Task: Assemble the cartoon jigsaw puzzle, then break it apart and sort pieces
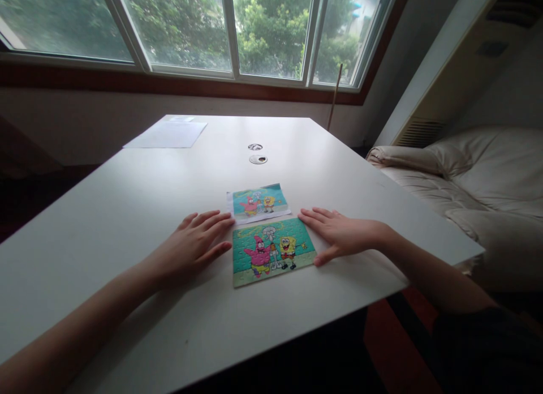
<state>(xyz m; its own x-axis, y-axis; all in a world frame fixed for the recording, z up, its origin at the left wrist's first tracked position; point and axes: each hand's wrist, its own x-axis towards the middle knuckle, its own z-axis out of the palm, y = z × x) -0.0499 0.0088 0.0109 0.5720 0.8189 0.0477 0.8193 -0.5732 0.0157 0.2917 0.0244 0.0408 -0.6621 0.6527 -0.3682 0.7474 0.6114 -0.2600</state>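
Observation:
An assembled jigsaw puzzle point(274, 249) with cartoon figures on a teal ground lies flat on the white table, its piece lines showing. Just beyond it is a smaller printed picture point(259, 202) of the same scene on white paper. My left hand point(203, 240) rests palm down at the puzzle's left side, fingers stretched out, the fingertips close to the left edges of both puzzle and print. On the other side, my right hand point(335, 232) lies with fingers extended, index finger and thumb at the puzzle's right edge. Neither hand grips anything.
White sheets of paper point(167, 135) lie at the table's far left corner. Two round cable-hole covers point(258, 159) are set in the white table point(169, 201). A cream leather sofa point(487, 173) stands to the right, and a thin stick point(335, 97) leans by the window.

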